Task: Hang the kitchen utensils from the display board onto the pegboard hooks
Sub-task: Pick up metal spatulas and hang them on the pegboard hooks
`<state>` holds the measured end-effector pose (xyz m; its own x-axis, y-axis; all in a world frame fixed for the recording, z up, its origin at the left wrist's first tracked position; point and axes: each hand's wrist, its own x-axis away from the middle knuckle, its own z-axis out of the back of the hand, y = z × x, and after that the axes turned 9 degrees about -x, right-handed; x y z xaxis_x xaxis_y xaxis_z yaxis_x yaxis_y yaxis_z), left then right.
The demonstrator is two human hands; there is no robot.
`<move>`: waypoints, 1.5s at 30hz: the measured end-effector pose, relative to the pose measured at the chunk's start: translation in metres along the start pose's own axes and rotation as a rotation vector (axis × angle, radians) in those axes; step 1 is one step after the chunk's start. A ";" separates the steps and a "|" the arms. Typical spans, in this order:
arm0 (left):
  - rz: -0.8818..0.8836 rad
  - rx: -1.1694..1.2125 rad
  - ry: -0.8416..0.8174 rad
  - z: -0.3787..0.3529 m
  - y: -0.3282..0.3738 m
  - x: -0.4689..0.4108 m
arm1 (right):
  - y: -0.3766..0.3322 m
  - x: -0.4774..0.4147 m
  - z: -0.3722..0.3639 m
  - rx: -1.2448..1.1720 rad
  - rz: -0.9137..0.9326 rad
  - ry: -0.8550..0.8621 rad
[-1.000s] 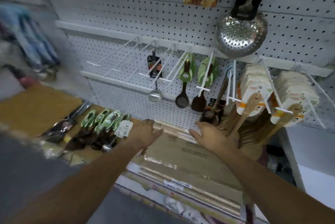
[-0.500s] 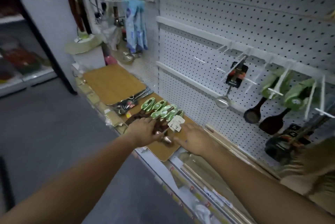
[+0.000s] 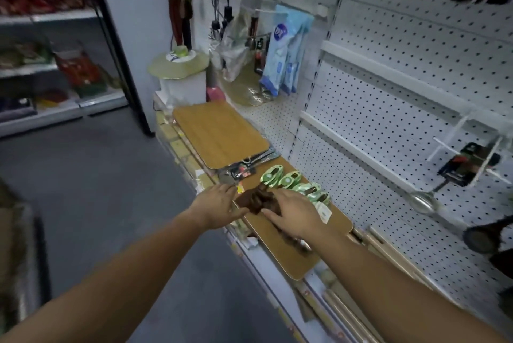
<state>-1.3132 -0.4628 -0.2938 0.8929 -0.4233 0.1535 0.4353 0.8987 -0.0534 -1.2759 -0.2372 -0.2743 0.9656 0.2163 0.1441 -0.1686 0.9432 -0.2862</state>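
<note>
one left hand (image 3: 218,205), one right hand (image 3: 297,213) at green-labelled utensils (image 3: 258,199), print blurred

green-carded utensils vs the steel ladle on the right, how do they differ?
The green-carded utensils lie flat on the wooden board; the steel ladle hangs from a pegboard hook. The utensils have dark heads; the ladle's bowl is shiny metal. Their cards are green, the ladle's dark. Both are carded.

A low shelf (image 3: 261,273) carries two wooden boards. On the near display board (image 3: 337,224) lies a row of dark brown utensils (image 3: 255,201) with green card handles. The far board (image 3: 219,131) partly overlaps some packaged metal tools (image 3: 238,169).
</note>
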 end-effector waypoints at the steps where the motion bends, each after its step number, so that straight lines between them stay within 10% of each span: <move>1: 0.003 0.010 -0.004 -0.003 -0.006 -0.005 | -0.003 -0.009 -0.001 0.000 0.001 -0.004; 19: 0.069 -0.017 -0.076 -0.012 -0.099 -0.160 | 0.021 -0.207 -0.008 -0.063 0.040 -0.073; 45: -0.397 0.065 -0.191 -0.156 -0.218 -0.341 | -0.016 -0.340 -0.172 -0.421 -0.639 -0.152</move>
<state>-1.6946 -0.5328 -0.4888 0.6175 -0.7140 0.3298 0.7268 0.6783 0.1077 -1.5673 -0.3688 -0.4818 0.8070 -0.2762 0.5220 0.5303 0.7279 -0.4346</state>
